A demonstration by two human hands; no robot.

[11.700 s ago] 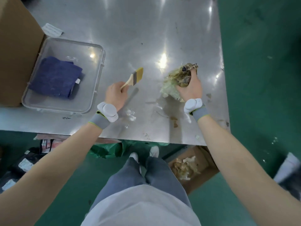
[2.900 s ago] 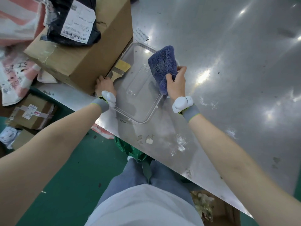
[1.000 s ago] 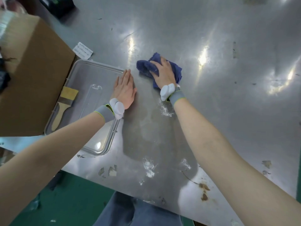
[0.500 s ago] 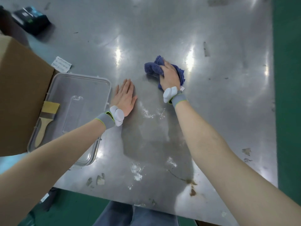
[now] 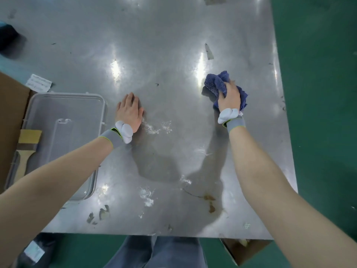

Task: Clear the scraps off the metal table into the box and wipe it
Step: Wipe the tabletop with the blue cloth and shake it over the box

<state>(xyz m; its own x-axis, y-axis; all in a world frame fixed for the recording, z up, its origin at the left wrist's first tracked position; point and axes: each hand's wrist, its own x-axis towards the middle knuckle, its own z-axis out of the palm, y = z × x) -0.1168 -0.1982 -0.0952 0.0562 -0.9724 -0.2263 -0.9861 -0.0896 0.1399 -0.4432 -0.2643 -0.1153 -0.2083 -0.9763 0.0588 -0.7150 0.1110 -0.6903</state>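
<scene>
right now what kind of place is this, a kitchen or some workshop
Probably a workshop or packing area, not a home kitchen: a bare steel table on a green painted floor, cardboard boxes beside it, and a paintbrush in a clear tray.

Setting reads as a packing or goods-handling workroom. Evidence: large scuffed stainless-steel work table (image 5: 164, 45) on a painted green floor (image 5: 318, 93). Brown corrugated cardboard carton (image 5: 9, 113) sits far left of the flat left hand (image 5: 129, 113). An open brown cardboard box (image 5: 245, 252) stands on the floor below the table's near edge. A labelled dark parcel (image 5: 34, 252) lies lower left.
</scene>
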